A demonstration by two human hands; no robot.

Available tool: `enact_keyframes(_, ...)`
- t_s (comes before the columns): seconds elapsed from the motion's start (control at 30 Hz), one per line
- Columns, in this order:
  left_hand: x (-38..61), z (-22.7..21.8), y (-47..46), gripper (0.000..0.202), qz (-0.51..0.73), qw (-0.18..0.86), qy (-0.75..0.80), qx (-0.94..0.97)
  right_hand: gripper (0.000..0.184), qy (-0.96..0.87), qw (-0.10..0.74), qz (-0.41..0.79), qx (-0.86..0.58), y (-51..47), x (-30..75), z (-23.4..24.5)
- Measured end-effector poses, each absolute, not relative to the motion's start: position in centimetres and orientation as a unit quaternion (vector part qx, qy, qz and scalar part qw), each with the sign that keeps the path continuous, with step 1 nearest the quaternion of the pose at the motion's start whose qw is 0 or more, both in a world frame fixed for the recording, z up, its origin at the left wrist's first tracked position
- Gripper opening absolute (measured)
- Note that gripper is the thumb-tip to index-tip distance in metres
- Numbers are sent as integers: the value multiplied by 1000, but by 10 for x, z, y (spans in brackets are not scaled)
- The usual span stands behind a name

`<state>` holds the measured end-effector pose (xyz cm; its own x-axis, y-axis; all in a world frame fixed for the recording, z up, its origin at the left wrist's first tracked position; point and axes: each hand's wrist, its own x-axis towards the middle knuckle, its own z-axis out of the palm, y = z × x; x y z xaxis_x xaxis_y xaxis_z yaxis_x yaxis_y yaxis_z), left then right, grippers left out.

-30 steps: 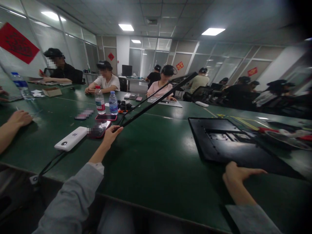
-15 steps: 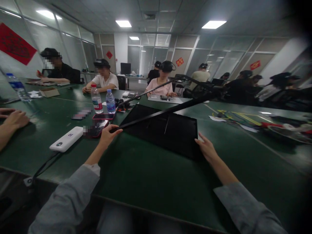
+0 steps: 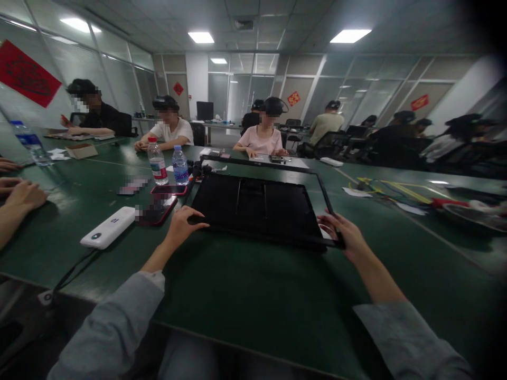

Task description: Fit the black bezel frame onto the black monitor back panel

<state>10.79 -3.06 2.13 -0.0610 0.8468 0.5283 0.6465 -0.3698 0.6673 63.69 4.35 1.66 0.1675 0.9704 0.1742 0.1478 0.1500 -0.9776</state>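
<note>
A thin black rectangular frame [image 3: 325, 192], like a screen bezel, is held level just over a black panel [image 3: 217, 200] on the green table. My left hand [image 3: 180, 229] pinches the frame's near left corner between thumb and fingers. At the near right corner, my right hand [image 3: 350, 235] grips the side bar, its fingers partly hidden behind it. The dark panel resembles a monitor's back cover, with a recessed block between two upright lines. A small white patch shows by my right fingertips; I cannot make out what it is.
Left of the panel lie a phone [image 3: 158, 209] and a white power bank [image 3: 109, 227] with a cable. Two bottles [image 3: 181, 166] stand behind. Another person's hands [image 3: 26, 195] rest at the left. Yellow cables [image 3: 400, 191] and a metal bowl [image 3: 471, 217] are at the right.
The frame has come down from a steep tilt to lie nearly level above the panel. My right hand has moved from the panel's edge onto the frame. The panel has turned squarer to me.
</note>
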Motion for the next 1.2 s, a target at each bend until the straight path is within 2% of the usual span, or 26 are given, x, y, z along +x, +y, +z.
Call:
enact_keyframes(0.1,107,18,-28,36,457,91,551,693,65,-563,520,300,-568,54,637,-1)
enact_keyframes(0.3,94,1,-14,36,424,84,540,722,51,-624,497,84,-597,67,639,-30)
enact_keyframes(0.4,91,-6,-10,35,399,79,541,736,52,-628,485,38,-607,70,636,-41)
enact_keyframes(0.73,97,-7,-14,34,331,68,585,737,52,-614,474,44,-630,78,634,-51)
enact_keyframes(0.87,96,-14,-9,61,404,59,615,675,52,-612,475,68,-629,76,635,-51)
enact_keyframes(0.97,91,-22,-1,78,468,113,633,606,54,-601,479,79,-635,75,634,-51)
enact_keyframes(1.07,83,-28,7,79,485,182,629,580,58,-586,481,100,-644,75,635,-51)
enact_keyframes(1.2,79,-30,11,69,510,188,616,570,60,-585,496,130,-628,79,639,-54)
